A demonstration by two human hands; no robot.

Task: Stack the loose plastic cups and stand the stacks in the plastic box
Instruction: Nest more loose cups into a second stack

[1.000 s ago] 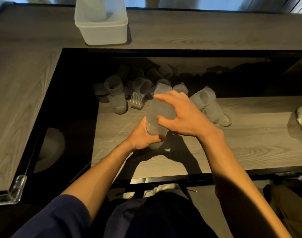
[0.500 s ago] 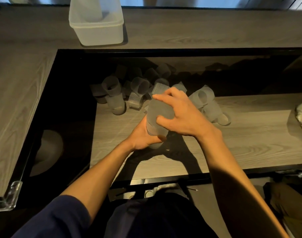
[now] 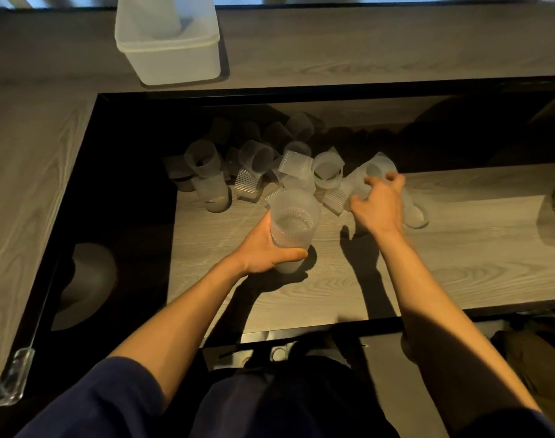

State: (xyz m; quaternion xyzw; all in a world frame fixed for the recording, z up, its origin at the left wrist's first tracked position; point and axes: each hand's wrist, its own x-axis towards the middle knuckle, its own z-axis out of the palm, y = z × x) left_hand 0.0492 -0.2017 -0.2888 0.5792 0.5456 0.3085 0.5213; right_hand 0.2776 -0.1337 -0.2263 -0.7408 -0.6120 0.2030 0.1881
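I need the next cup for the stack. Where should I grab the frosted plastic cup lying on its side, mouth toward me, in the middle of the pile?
Probably pinch the upper rim of the frosted plastic cup, coming from above and the near side, thumb inside: its mouth gapes toward the camera, while other cups crowd both its sides.

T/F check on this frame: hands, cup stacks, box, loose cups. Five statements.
1. The left hand grips the held stack. True.
2. The right hand also holds that stack. False: it is apart from it, over the loose cups further right.
3. The plastic box sits on the lower shelf. False: it is on the upper counter.
4. A boxed stack stands inside it. True.
5. Every loose cup stands upright. False: many lie on their sides.
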